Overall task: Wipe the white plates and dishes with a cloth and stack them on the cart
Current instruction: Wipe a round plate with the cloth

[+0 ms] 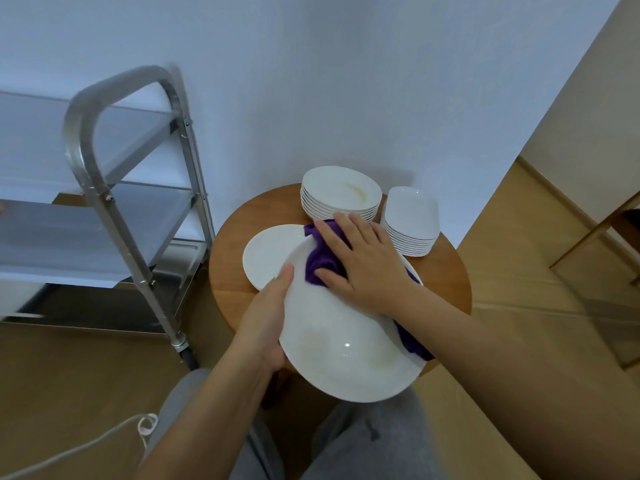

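Note:
A large white plate (343,344) is held tilted above the round wooden table (228,244). My left hand (266,317) grips its left rim, thumb on the upper face. My right hand (363,261) lies flat, fingers straight, pressing a purple cloth (323,259) onto the plate's far part; the cloth's tail hangs under my right forearm. Another white plate (266,251) lies on the table behind it. A stack of round white plates (341,194) and a stack of squarish white dishes (412,220) stand at the table's back. The steel cart (114,209) stands at the left.
The cart's shelves show bare metal, and its tubular handle (83,126) rises near the table's left side. A white wall runs close behind the table. A white cable (104,438) lies on the wooden floor at lower left. My grey-trousered knees sit under the plate.

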Available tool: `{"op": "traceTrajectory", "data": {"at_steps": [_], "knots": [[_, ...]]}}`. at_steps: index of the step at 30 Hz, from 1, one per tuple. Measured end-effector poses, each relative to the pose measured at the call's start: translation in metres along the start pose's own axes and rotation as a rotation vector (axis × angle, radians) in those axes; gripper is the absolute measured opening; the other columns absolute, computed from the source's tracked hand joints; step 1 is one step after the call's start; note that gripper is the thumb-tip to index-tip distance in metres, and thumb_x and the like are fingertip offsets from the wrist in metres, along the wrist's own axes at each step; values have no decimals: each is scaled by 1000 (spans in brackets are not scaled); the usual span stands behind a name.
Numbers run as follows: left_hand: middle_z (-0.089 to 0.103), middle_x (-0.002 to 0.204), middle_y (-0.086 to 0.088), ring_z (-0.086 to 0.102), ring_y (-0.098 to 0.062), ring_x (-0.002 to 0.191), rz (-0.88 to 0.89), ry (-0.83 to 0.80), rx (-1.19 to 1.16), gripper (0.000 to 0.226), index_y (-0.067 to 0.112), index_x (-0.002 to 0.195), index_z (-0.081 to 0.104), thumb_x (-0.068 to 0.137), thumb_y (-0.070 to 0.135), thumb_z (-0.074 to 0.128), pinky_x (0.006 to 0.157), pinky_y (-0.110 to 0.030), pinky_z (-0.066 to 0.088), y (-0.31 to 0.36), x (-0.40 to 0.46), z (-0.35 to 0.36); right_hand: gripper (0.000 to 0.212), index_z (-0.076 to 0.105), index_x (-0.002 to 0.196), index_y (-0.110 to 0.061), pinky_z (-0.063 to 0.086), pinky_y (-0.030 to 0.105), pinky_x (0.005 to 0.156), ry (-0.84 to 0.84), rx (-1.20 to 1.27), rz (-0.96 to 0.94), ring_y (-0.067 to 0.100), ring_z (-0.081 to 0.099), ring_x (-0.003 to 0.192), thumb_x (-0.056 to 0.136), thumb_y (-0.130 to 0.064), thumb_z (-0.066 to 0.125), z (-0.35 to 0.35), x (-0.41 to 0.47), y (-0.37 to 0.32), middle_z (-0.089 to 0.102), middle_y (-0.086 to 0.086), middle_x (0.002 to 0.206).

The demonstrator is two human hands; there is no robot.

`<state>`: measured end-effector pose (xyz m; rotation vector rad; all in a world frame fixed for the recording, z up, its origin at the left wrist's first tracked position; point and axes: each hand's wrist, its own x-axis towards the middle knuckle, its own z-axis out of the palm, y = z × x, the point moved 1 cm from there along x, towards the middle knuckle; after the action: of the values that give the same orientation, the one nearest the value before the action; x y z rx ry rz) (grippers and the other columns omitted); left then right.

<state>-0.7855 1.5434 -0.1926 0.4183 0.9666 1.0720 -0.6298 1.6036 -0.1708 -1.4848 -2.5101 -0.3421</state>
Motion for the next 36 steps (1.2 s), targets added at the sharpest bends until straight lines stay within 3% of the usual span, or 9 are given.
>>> {"op": "traceTrajectory", "data": {"at_steps": [6, 12, 21, 25, 27, 29, 31, 34, 36], "knots": [[74, 87, -5, 72, -24, 73, 68, -18, -69, 25, 29, 104, 61, 83, 41, 61, 58, -41, 58, -2, -3, -5, 50, 48, 114, -25, 40, 31, 71, -25, 298, 317, 19, 53, 90, 80, -60, 56, -17, 2, 29, 56, -5, 100], [74, 86, 1, 72, -23, 75, 197, 41, -112, 17, 32, 99, 62, 88, 43, 55, 59, -39, 58, 9, -1, -9, 27, 52, 87, -20, 42, 29, 64, -31, 739, 667, 12, 55, 75, 78, -40, 68, -20, -19, 37, 58, -8, 80], [71, 71, 13, 65, -21, 83, 293, 170, -89, 11, 41, 93, 58, 86, 49, 55, 45, -29, 53, 11, 6, -11, 16, 45, 99, -27, 43, 14, 55, 284, 1324, 1133, 7, 56, 74, 90, -27, 59, 11, -72, -37, 56, -6, 86], [72, 71, 13, 68, -18, 76, 260, 191, -84, 13, 40, 98, 58, 89, 47, 53, 43, -27, 51, 7, 6, -16, 24, 51, 113, -22, 46, 20, 64, 465, 1286, 1207, 11, 62, 85, 92, -33, 56, -1, -85, -35, 61, -7, 93], [73, 76, 10, 70, -18, 74, 242, 141, -84, 15, 38, 101, 59, 89, 45, 54, 47, -30, 54, 7, 5, -16, 35, 50, 121, -28, 52, 32, 81, 737, 1033, 1082, 15, 61, 100, 89, -41, 57, -22, -82, -16, 63, -6, 106], [74, 87, 5, 71, -22, 78, 210, 75, -80, 20, 35, 106, 59, 88, 44, 54, 58, -37, 58, 7, 4, -13, 28, 46, 114, -45, 49, 23, 86, 759, 892, 726, 0, 58, 99, 87, -47, 55, -42, -65, -2, 61, -19, 105], [70, 104, -4, 67, -29, 94, 130, 15, -80, 31, 32, 116, 56, 87, 44, 55, 79, -47, 55, 7, 2, -7, 34, 45, 120, -42, 40, 7, 84, 480, 826, 334, -11, 53, 99, 88, -40, 55, -48, -41, 0, 59, -25, 107], [71, 102, -10, 69, -29, 87, 19, -186, -175, 36, 26, 119, 56, 87, 42, 53, 76, -45, 56, 7, -3, 1, 56, 34, 144, -22, 26, 33, 111, 26, 259, -152, 18, 35, 135, 93, -41, 47, -34, -15, 1, 40, 2, 147], [73, 92, -10, 71, -27, 78, 31, -248, -204, 33, 27, 116, 57, 86, 40, 53, 64, -42, 58, 9, -6, -1, 57, 28, 147, -22, 11, 40, 116, -34, 12, -296, 27, 19, 143, 96, -43, 42, -24, -14, 12, 25, 6, 155]]}}
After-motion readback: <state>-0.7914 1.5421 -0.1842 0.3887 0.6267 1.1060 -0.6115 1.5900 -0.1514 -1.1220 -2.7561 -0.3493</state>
